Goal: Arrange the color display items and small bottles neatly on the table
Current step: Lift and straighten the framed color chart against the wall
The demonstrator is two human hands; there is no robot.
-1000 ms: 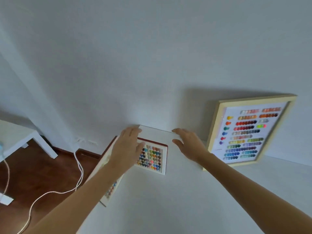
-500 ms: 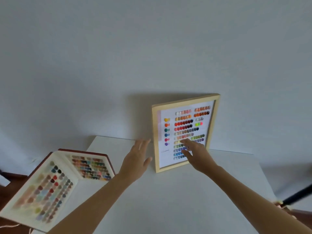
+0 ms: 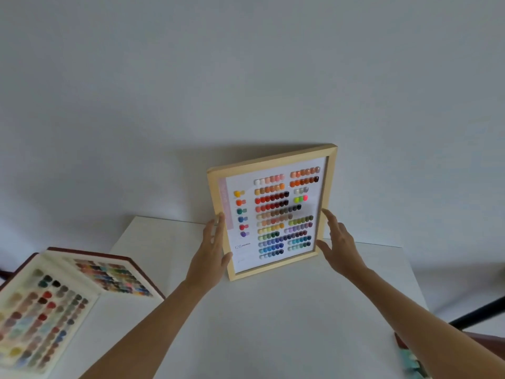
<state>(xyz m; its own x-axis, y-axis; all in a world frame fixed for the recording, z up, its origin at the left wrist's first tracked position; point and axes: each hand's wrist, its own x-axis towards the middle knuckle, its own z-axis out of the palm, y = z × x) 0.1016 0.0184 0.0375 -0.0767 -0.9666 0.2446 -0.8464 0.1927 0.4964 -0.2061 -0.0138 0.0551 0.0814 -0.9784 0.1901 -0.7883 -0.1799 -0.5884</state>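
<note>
A wooden-framed colour chart [image 3: 274, 214] with rows of coloured nail tips stands on the white table [image 3: 273, 324], leaning back against the wall and turned slightly askew. My left hand [image 3: 210, 258] grips its left edge, fingers along the side and thumb on the front near the lower corner. My right hand [image 3: 338, 247] lies against the right edge with spread fingers; index tip and thumb touch the wood. An open swatch book [image 3: 54, 310] with a dark red cover lies at the table's left, overhanging the edge. No small bottles show.
The white wall rises directly behind the table. At the lower right corner a blurred teal object [image 3: 410, 362] and a reddish-brown edge [image 3: 399, 337] peek out beside my right forearm. A black bar [image 3: 478, 313] crosses the floor to the right.
My view swung right from the swatch book to the framed chart. My left hand reached and took the frame's left edge. My right hand slid off the chart's front to its right edge.
</note>
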